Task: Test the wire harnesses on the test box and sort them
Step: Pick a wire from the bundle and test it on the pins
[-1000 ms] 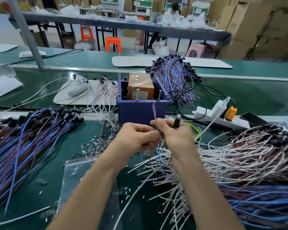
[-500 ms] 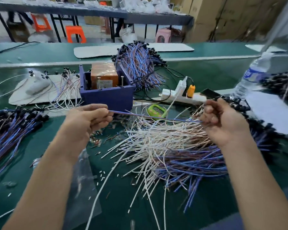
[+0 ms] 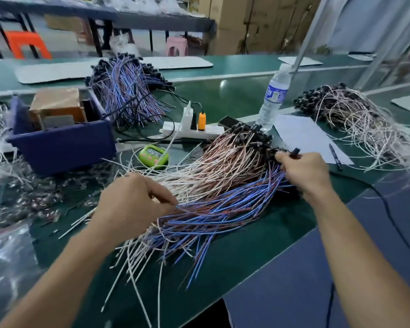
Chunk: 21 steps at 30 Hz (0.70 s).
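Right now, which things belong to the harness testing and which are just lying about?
Job: dark blue test box; heap of white, brown and blue wire harnesses, gripped by left hand and right hand.
Lying about: clear plastic water bottle; green digital timer; black pen; white paper sheet.

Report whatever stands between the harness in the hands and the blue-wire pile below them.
Nothing visible does. The right hand grips the harness connector and the left hand pinches wire ends directly over the blue-wire pile, no object between.
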Available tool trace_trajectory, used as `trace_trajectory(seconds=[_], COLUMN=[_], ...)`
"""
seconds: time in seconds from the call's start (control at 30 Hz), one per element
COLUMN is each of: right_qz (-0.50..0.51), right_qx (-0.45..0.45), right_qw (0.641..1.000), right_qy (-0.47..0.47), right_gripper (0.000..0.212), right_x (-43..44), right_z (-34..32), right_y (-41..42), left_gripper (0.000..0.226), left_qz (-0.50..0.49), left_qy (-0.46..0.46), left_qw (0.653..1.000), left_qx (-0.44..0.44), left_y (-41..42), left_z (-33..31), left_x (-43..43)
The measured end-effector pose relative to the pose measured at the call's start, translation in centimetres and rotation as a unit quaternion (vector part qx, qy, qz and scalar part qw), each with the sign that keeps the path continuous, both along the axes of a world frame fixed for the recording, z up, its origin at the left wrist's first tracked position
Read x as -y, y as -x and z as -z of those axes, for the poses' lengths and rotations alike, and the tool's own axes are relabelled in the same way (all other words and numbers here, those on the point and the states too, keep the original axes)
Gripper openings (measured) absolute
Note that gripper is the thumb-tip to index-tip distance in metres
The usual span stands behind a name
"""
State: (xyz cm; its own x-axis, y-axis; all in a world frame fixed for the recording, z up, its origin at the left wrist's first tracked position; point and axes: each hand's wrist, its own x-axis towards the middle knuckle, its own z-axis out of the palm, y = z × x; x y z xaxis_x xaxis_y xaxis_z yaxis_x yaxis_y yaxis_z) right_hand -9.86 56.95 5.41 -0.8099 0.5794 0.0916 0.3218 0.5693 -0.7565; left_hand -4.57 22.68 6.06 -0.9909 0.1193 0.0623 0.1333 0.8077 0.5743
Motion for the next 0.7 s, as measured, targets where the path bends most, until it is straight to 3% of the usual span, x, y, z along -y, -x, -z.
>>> trace_trajectory(seconds=[0.13, 0.3, 0.47, 0.7], right_qz=[-0.028, -0.041, -0.186, -0.397], right_qx=[-0.012, -0.092, -0.111, -0.106], right_qw=[0.999, 0.991, 0.975, 0.911], right_qy=[-0.011, -0.089, -0.044, 0.018], right_gripper=[0.035, 0.011, 0.009, 0.008], right_x=[0.3, 2.8, 10.0, 23.9], right_z=[0.6, 1.3, 2.1, 1.8], right_y=[0.2, -1.2, -2.4, -2.7], left_gripper=[0.018, 0.019, 0.021, 0.034], left_qz=[0.001, -0.033, -0.091, -0.143], left_qy=[0.043, -0.07, -0.161, -0.253], left_qw=[0.998, 0.997, 0.981, 0.956], left_qx=[-0.051, -0.029, -0.053, -0.039], left_y=[-0.6, -0.4, 0.3, -0.8], left_z=[1.1, 1.7, 2.1, 2.5], left_x=[-1.2, 0.1, 2.1, 7.9])
